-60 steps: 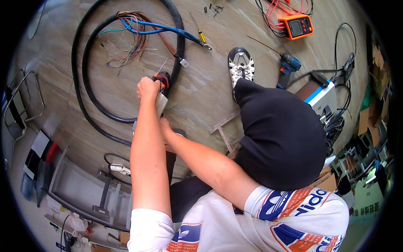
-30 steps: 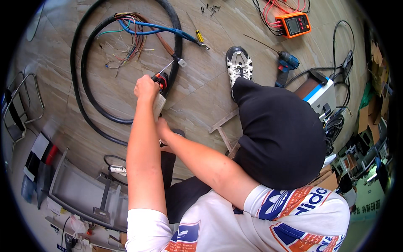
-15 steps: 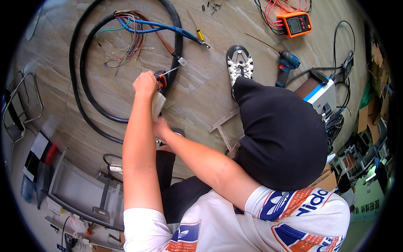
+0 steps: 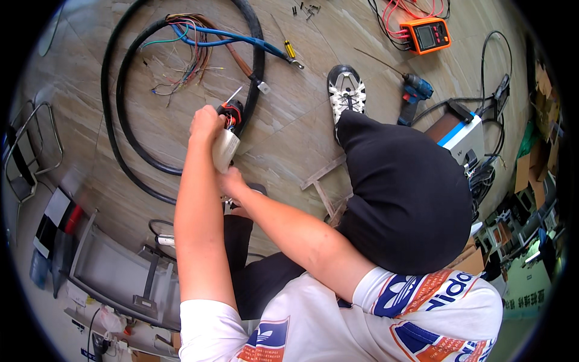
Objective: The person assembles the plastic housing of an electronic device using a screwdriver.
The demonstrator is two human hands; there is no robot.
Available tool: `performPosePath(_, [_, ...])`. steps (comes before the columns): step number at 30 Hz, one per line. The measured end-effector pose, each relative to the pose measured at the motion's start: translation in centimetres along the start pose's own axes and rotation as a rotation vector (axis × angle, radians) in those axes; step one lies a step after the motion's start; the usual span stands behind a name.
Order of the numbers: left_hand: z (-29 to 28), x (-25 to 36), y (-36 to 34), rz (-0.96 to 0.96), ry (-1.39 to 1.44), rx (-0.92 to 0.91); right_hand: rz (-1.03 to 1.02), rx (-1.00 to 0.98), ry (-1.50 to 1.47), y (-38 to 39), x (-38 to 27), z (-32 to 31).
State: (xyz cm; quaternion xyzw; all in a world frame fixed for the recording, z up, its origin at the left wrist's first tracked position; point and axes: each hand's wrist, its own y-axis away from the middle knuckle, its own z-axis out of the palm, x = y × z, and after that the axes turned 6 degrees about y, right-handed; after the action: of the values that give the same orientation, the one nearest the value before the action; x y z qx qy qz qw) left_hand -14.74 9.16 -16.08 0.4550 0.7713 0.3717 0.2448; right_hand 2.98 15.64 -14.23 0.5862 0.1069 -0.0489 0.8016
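Observation:
My left hand point(image 4: 206, 125) is closed at the black-and-red end piece point(image 4: 232, 111), its fingers mostly hidden on the far side. A thin pale rod point(image 4: 234, 94) sticks out past that piece; what it belongs to is hidden. Fine wires show where the end piece meets a white handle-shaped housing point(image 4: 225, 149). Around the lower end of this housing my right hand point(image 4: 231, 183) is closed, partly behind my left forearm. Just beyond lies a thick black cable point(image 4: 258, 66) in loops on the floor, with blue cables point(image 4: 220, 41) and a bundle of thin coloured wires point(image 4: 192, 60) coming from it.
A yellow screwdriver point(image 4: 289, 49) and small screws point(image 4: 310, 11) lie on the tiles. To the right are a blue drill point(image 4: 415, 90), an orange meter point(image 4: 427, 36) and a white-and-brown case point(image 4: 461, 134). A metal frame point(image 4: 324, 173) stands by my knee, a grey cart point(image 4: 114, 265) at lower left.
The white housing has tilted and shows more of its side. The thin rod has swung upward, away from the cable's white tag. My left hand has shifted slightly down.

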Motion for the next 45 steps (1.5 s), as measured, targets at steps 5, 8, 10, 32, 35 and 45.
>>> performPosePath(5, [-2.2,-0.9,-1.2,0.234,0.251,0.046,-0.048,-0.026,-0.128,0.5,-1.2,-0.3])
performPosePath(8, [-3.7,5.2,-0.1,0.313,0.655,-0.049,0.003,-0.04,-0.194,-0.1,-0.7,-0.4])
performPosePath(10, [-3.2,8.9,-1.8,0.327,0.774,-0.071,-0.012,-0.07,-0.124,-0.3,-0.3,-0.4])
performPosePath(32, [-3.0,12.7,-3.5,0.302,1.275,-0.169,-0.096,-0.115,0.029,-0.7,0.0,-1.3])
performPosePath(35, [-4.1,5.8,0.3,0.19,1.244,-0.109,0.095,-0.203,-0.158,0.0,-1.8,-2.5])
performPosePath(45, [0.1,-6.9,10.3,-0.105,1.184,0.149,-0.016,-0.458,-0.451,1.0,-0.8,-3.9])
